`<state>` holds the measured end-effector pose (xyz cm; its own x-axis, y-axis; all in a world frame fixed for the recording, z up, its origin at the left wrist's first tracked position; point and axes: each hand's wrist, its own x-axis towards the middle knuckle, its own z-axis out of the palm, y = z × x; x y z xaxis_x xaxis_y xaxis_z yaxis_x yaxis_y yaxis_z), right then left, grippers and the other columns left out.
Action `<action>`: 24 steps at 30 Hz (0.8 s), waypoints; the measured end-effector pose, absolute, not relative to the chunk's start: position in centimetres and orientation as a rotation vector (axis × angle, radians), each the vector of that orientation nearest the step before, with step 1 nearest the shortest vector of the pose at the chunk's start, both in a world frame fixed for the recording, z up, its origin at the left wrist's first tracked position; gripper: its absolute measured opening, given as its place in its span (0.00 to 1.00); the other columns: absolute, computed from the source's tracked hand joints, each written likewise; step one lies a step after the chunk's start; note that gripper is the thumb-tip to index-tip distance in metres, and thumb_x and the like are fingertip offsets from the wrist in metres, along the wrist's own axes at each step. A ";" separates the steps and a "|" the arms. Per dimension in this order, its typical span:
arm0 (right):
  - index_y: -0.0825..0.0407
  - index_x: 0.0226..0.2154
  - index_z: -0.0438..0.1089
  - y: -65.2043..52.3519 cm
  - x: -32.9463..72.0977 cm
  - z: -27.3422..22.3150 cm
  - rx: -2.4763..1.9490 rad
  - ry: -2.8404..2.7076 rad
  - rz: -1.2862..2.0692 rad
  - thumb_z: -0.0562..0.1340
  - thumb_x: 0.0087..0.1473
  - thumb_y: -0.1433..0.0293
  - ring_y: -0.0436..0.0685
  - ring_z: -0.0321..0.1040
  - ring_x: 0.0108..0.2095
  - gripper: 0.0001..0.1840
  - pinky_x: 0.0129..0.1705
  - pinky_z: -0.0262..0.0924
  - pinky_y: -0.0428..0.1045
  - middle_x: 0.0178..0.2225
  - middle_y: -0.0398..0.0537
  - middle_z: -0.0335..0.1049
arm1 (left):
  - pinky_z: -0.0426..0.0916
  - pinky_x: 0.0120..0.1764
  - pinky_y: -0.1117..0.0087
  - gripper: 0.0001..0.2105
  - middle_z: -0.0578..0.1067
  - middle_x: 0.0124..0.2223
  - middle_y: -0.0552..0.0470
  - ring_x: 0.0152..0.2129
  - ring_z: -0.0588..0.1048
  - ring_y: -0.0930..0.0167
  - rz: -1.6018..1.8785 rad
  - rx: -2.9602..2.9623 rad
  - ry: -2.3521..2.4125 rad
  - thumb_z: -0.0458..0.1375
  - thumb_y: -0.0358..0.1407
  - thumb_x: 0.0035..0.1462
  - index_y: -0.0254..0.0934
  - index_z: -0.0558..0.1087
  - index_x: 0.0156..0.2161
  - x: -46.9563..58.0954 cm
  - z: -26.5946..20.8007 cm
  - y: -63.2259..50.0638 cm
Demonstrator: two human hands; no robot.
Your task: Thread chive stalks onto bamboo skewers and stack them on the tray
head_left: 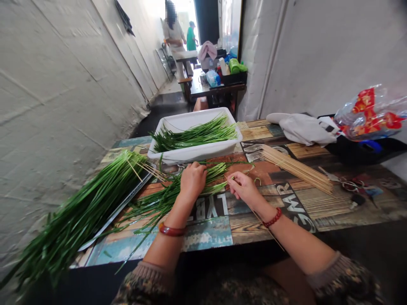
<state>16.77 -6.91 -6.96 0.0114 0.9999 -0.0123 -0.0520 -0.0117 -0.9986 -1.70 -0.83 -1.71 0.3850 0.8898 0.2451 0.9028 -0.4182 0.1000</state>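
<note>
My left hand [193, 180] is closed, its fingers curled down onto loose garlic chives [159, 197] on the table; the fingertips are partly hidden. To its right, my right hand [242, 186] pinches a thin bamboo skewer [276, 239], which runs back under the wrist past the table's front edge. Pale chive ends [219, 187] reach close to the right fingertips. On the left, a large bunch of chives [92, 203] with skewers through its pale ends lies across a metal tray [117, 216]. More chives fill a white plastic tub [193, 156] behind my hands.
A pile of bamboo skewers [295, 169] lies on the right, beside scissors and keys [358, 200]. Behind them are a white cloth cap [302, 128] and a clear-and-red plastic bag [369, 112]. A cluttered second table [203, 88] and two people are further back. A wall borders the left.
</note>
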 end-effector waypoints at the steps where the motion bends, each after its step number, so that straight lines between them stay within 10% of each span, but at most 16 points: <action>1: 0.53 0.34 0.65 -6.9 16.8 -7.0 -1.185 -1.162 1.224 0.60 0.52 0.58 0.44 0.54 0.12 0.14 0.13 0.48 0.41 0.16 0.34 0.63 | 0.65 0.40 0.65 0.12 0.75 0.39 0.44 0.37 0.72 0.63 -0.353 -2.559 -1.664 0.52 0.34 0.60 0.37 0.79 0.39 -1.7 -1.6 -0.6; 8: 0.53 0.32 0.65 -7.0 16.6 -6.4 -1.197 -1.168 1.203 0.60 0.50 0.59 0.44 0.54 0.11 0.14 0.13 0.48 0.41 0.16 0.34 0.63 | 0.65 0.40 0.66 0.09 0.75 0.36 0.46 0.36 0.71 0.65 -0.527 -2.670 -1.568 0.54 0.31 0.56 0.37 0.78 0.32 -1.6 -2.3 0.8; 24: 0.54 0.40 0.69 -4.7 16.4 -2.4 -1.116 -1.394 1.159 0.59 0.56 0.59 0.43 0.52 0.12 0.16 0.14 0.47 0.41 0.16 0.34 0.60 | 0.55 0.21 0.77 0.11 0.66 0.20 0.59 0.16 0.60 0.79 -2.069 -2.931 -2.142 0.58 0.40 0.52 0.33 0.75 0.31 0.2 -0.8 -1.5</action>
<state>16.36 -4.67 -2.42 -0.1092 0.9869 0.1185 0.0633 0.1259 -0.9900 0.19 -1.53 -0.84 0.2337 0.9688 0.0827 0.1160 -0.1122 0.9869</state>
